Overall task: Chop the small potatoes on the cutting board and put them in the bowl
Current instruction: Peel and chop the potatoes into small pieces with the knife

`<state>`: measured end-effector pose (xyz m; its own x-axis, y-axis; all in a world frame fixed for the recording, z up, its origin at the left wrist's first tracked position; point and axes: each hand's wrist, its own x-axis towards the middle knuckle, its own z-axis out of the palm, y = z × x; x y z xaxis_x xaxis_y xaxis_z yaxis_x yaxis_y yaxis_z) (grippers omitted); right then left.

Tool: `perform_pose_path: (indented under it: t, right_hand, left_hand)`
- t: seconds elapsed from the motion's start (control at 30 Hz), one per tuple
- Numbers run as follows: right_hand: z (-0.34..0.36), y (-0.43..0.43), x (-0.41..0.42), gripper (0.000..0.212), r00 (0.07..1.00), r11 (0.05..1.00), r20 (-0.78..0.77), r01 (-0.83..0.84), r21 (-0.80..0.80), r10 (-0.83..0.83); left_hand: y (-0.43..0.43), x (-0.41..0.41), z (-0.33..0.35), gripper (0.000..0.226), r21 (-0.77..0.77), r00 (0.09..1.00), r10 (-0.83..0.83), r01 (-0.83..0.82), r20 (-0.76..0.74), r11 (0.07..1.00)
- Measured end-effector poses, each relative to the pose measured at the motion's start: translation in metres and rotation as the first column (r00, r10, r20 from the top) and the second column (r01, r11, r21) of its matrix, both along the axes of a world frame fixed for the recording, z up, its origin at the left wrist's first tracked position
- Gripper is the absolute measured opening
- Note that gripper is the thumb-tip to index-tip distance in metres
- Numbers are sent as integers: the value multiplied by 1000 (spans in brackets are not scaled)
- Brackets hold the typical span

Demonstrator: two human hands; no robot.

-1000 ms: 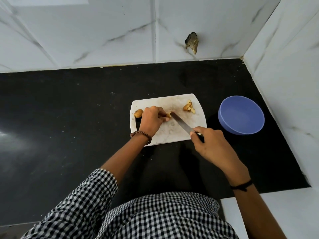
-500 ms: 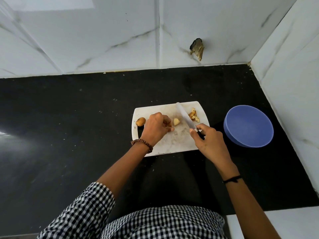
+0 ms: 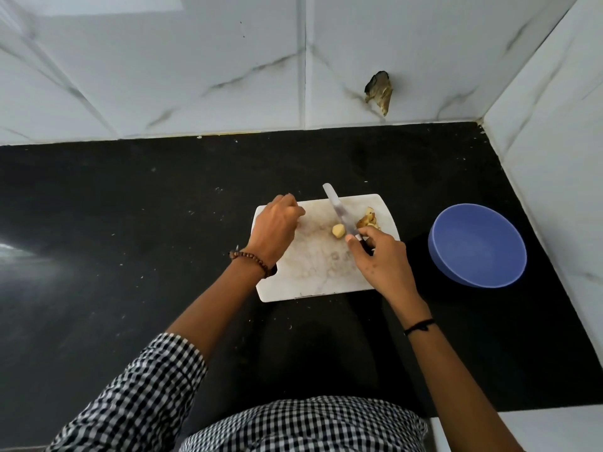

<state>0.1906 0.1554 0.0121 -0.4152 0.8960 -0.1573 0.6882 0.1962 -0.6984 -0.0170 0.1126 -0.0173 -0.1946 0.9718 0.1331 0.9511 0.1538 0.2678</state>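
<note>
A knife [image 3: 337,212] is gripped by its handle in the right hand [image 3: 381,259], the blade pointing away past the far edge of the board [image 3: 313,265]; a pale potato piece [image 3: 338,230] lies just left of the blade, a chopped pile [image 3: 367,220] just right of it; the left hand [image 3: 275,228] is held over the board's far left corner, fingers curled down; whether anything is held there cannot be told; the bowl [image 3: 473,249] stands on the counter [image 3: 130,223], right of the board and apart from it.

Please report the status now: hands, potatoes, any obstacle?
Right hand grips knife, blade between one potato piece and chopped pile. Left hand curled over cutting board corner, contents hidden. Bowl empty, unobstructed.
</note>
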Motion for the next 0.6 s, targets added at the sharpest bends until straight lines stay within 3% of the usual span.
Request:
perform_pose_path:
  t: [0.27, 0.43, 0.6]
  right_hand:
    - [-8, -2, 3, 24, 1000, 1000, -15, 19, -16, -19]
    - [-13, -2, 7, 24, 998, 998, -37, 40, -43, -42]
    - [-16, -3, 11, 26, 996, 997, -67, 61, -46, -64]
  left_hand:
    - [2, 4, 3, 30, -14, 986, -69, 72, 149, 997]
    - [9, 26, 2, 32, 53, 970, -180, 174, 160, 983]
    - [15, 46, -4, 38, 25, 963, -173, 171, 205, 985]
